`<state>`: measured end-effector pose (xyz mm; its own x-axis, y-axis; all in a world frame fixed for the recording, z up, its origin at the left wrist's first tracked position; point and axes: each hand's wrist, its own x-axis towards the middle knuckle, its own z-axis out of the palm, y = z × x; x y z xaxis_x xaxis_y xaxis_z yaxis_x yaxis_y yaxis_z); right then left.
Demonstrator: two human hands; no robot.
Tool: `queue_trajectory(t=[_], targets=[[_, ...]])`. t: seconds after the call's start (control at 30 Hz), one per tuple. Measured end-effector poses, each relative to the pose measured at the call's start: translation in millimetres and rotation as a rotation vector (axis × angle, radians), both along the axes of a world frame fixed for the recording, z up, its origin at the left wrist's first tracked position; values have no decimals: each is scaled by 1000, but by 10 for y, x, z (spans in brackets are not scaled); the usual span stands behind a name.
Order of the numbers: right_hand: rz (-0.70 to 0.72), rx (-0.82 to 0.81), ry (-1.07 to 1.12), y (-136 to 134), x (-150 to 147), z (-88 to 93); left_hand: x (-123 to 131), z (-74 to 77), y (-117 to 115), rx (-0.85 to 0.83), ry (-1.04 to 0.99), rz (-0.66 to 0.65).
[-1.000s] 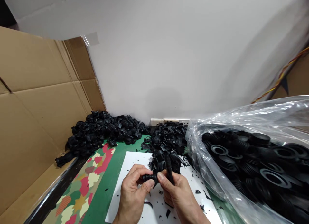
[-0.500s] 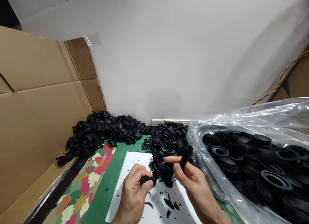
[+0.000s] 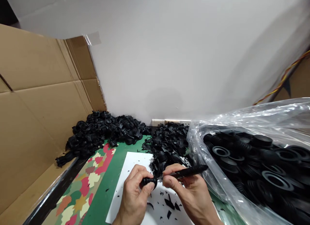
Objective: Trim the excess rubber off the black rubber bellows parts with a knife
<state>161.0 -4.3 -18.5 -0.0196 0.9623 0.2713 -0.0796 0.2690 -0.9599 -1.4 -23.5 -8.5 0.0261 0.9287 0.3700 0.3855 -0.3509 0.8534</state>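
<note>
My left hand [image 3: 133, 191] pinches a small, round, ribbed black rubber bellows [image 3: 148, 181] between thumb and fingers. In my right hand [image 3: 192, 192] is a slim black-handled craft knife [image 3: 191, 171], its handle lying nearly level and pointing right. The narrow blade tip reaches the right side of the bellows; whether it cuts in I cannot tell. Both hands are above a white board [image 3: 126, 183], on which dark rubber scraps [image 3: 169, 204] lie scattered. Just beyond my fingers a heap of black trimmings [image 3: 169, 141] covers the board's far edge.
A larger heap of ribbed black pieces [image 3: 116, 129] lies at the back left, beside a cardboard box wall [image 3: 48, 102]. On the right, a clear plastic bag [image 3: 205, 173] holds many black rubber bellows [image 3: 261, 141]. Patterned paper [image 3: 82, 189] covers part of the green table [image 3: 101, 192].
My right hand has turned the knife from steeply upright to nearly level and brought its tip to the bellows. My left hand has stayed almost in place, with more of the bellows' round end showing.
</note>
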Motion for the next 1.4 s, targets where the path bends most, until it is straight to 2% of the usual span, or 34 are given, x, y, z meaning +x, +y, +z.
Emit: queue_trajectory(t=[0.13,0.4,0.5,0.67,0.77,0.83,0.9,1.0,1.07,1.2,1.4], targets=[[-34,104,-41,-16,-43,0,2,-6,-14,14,25,-11],[-45,187,-156,-10,-48,-8,-12,-33,-2,16,43,-13],[-53,288,-209,-25,-59,-24,-11,-50,-10,1,35,-14],[-65,549,-315,-57,-96,-34,12,-48,-27,-19,8,-41],[-192,628,-353,0,-41,-43,22,-37,-23,-31,-28,-54],[-316,563,-295,67,29,-60,19,-35,-15,-42,-51,-40],[-368,397,-195,127,92,-85,11,-36,-8,-59,-63,-22],[-316,119,-36,165,124,-116,-2,-36,-2,-78,-67,-16],[-253,15,72,158,106,-121,-6,-33,2,-75,-71,-17],[-110,-42,200,111,44,-95,-2,-30,8,-87,-77,-6],[19,-24,186,50,-24,-69,5,-23,-2,-102,-91,22]])
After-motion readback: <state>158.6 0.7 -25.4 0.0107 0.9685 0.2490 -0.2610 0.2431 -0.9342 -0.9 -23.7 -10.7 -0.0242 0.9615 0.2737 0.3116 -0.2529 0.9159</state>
